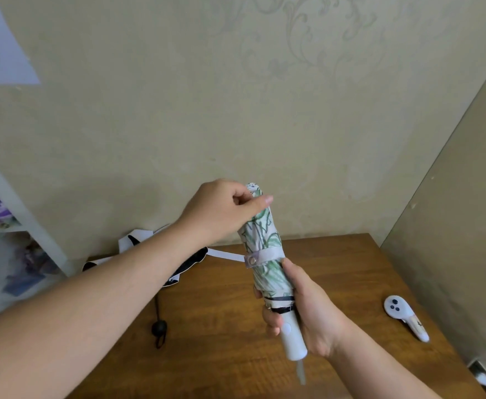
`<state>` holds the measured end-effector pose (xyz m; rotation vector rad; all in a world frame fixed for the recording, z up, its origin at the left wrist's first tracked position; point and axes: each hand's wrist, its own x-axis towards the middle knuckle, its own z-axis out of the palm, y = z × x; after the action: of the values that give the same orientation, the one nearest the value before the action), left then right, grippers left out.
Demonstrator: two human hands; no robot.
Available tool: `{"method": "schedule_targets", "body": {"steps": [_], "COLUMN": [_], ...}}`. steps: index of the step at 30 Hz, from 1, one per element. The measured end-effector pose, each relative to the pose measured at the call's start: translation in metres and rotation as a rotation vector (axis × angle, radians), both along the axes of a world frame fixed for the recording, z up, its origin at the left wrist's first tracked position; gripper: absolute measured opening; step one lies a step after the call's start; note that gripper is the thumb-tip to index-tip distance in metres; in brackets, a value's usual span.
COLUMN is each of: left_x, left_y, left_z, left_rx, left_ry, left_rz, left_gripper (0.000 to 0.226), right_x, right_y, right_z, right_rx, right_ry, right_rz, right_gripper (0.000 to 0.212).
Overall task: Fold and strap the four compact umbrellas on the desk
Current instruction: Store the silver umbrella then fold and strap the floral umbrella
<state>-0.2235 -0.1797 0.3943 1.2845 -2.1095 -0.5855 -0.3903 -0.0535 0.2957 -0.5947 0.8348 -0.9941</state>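
Your right hand (pixel 302 309) grips the floral umbrella (pixel 264 249) at its rigid handle, upright above the tabletop (pixel 336 283); your left hand (pixel 224 208) pinches its far tip. It looks light, the cloth soft and slippery, its strap (pixel 262 258) snapped, so hold the handle, not the cloth.

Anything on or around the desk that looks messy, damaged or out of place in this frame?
Nothing looks damaged or spilled. The only untidy item is the black-and-white umbrella at the desk's back left, lying loose and unfolded. The green-patterned umbrella held in both hands is rolled, its strap snapped shut.
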Motion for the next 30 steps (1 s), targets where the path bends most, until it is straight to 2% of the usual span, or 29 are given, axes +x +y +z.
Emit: {"method": "schedule_targets", "body": {"steps": [3,5,8,11,12,14,16,17,18,20,22,25,27,30], "left_x": [-0.008,-0.009,-0.006,-0.007,-0.01,-0.015,-0.018,-0.021,-0.024,-0.034,-0.048,-0.072,-0.091,-0.125], "left_y": [0.0,-0.003,-0.008,-0.008,-0.008,-0.007,-0.01,-0.009,-0.01,-0.011,-0.012,-0.011,-0.007,0.003], "left_z": [0.003,0.003,0.001,-0.007,-0.01,-0.015,-0.022,-0.024,-0.027,-0.031,-0.033,-0.04,-0.047,-0.063], "left_rx": [-0.084,-0.045,0.11,0.185,0.254,0.546,0.91,1.025,1.065,1.052,1.028,0.943,0.894,0.892], "left_ry": [-0.21,-0.195,0.018,0.197,0.287,0.547,0.799,0.89,0.94,0.926,0.871,0.91,0.94,0.954], "left_rz": [0.149,0.138,0.085,0.078,0.07,0.006,-0.145,-0.197,-0.208,-0.172,-0.107,-0.034,0.032,0.107], "left_gripper": [0.044,0.041,0.038,0.056,0.065,0.07,0.047,0.032,0.026,0.027,0.031,0.034,0.042,0.043], "right_x": [0.004,0.005,0.0,-0.006,-0.008,-0.011,-0.01,-0.008,-0.007,-0.007,-0.015,-0.034,-0.049,-0.076], "right_y": [0.0,0.0,0.002,0.004,0.003,0.001,-0.003,-0.005,-0.006,-0.005,0.0,0.02,0.038,0.069], "right_z": [0.002,0.003,0.002,-0.002,-0.003,-0.006,-0.01,-0.013,-0.016,-0.018,-0.02,-0.019,-0.021,-0.035], "right_rx": [-0.12,-0.176,-0.193,-0.172,-0.152,-0.095,-0.066,-0.064,-0.063,-0.06,-0.042,-0.022,-0.029,0.023], "right_ry": [0.074,0.106,0.084,-0.028,-0.093,-0.278,-0.467,-0.527,-0.563,-0.576,-0.466,-0.038,0.149,0.309], "right_rz": [-0.03,-0.037,-0.045,0.029,0.074,0.216,0.351,0.388,0.411,0.423,0.357,0.104,-0.03,-0.154], "right_gripper": [0.045,0.044,0.041,0.042,0.044,0.047,0.043,0.044,0.046,0.047,0.048,0.056,0.048,0.033]}}
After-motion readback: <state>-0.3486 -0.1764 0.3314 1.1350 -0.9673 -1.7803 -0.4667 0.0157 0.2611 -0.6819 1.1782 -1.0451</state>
